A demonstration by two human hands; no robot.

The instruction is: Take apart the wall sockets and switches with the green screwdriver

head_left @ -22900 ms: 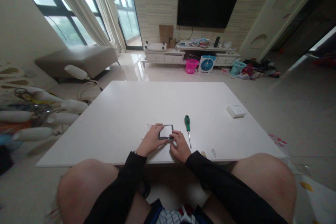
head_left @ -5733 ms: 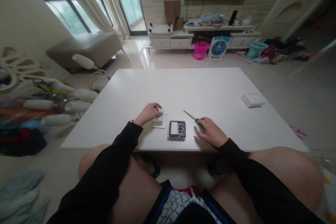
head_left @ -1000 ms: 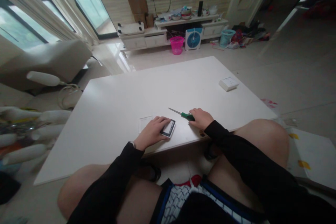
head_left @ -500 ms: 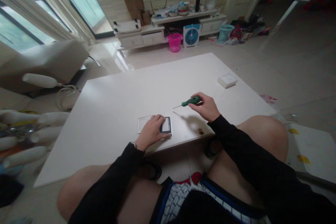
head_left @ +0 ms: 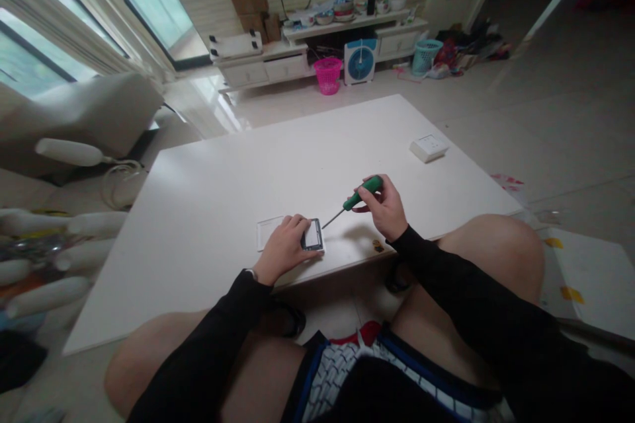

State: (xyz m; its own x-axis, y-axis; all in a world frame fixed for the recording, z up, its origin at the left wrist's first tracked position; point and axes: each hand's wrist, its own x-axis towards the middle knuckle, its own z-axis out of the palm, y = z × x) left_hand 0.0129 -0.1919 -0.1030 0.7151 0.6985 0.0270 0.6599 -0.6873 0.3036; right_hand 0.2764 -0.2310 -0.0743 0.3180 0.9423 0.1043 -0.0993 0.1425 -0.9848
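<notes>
My right hand [head_left: 387,208] grips a screwdriver [head_left: 364,192] by its green handle, with the thin shaft slanting down to the left. Its tip is close to the right edge of a small rectangular plate [head_left: 312,236], white with a dark border; I cannot tell whether they touch. My left hand [head_left: 285,248] holds that plate down on the white table [head_left: 213,192], thumb on the near edge and fingers over the far side, hiding its left part. A pale, flat rectangular frame [head_left: 264,234] shows just left of these fingers.
A white socket box [head_left: 428,148] sits toward the table's right edge. Near the front edge, below my right hand, are small brownish pieces [head_left: 378,246]. Beyond the table stand a pink basket [head_left: 328,76], a blue-and-white fan [head_left: 360,62] and a low cabinet [head_left: 248,73].
My right hand has tilted the screwdriver more steeply and brought its tip down and left to the plate's edge. My left hand stays on the plate.
</notes>
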